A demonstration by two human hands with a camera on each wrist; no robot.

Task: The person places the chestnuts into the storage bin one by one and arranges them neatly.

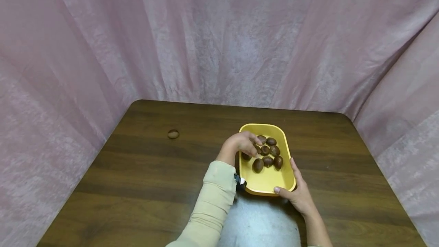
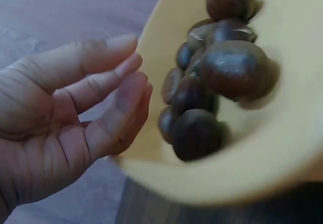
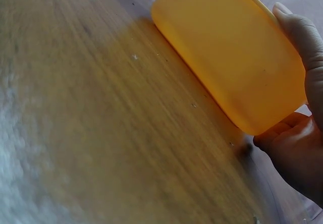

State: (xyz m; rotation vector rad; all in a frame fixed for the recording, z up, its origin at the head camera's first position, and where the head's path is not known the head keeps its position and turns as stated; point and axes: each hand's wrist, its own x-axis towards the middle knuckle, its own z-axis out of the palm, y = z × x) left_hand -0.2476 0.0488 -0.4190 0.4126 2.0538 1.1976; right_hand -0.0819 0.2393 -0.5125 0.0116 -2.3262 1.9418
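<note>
A yellow plastic container [image 1: 265,184] holds several brown chestnuts [image 2: 234,70], most of them toward its far half in the head view. My left hand [image 1: 244,143] reaches over the container's left rim, above the chestnuts. Its fingers [image 2: 132,100] are loosely bent, and nothing shows between them and the thumb. At the near right corner, my right hand [image 1: 301,194] grips the container, thumb on the near rim and fingers along the right wall. The right wrist view shows the container's outer side with the right thumb [image 3: 298,32] at its upper edge.
On the brown wooden table [image 1: 137,186], a small oval brown thing with a dark rim [image 1: 173,134] lies far to the left; its kind is unclear. A shiny grey patch [image 1: 260,220] lies in front of the container. Pink curtains [image 1: 240,41] hang behind and beside the table.
</note>
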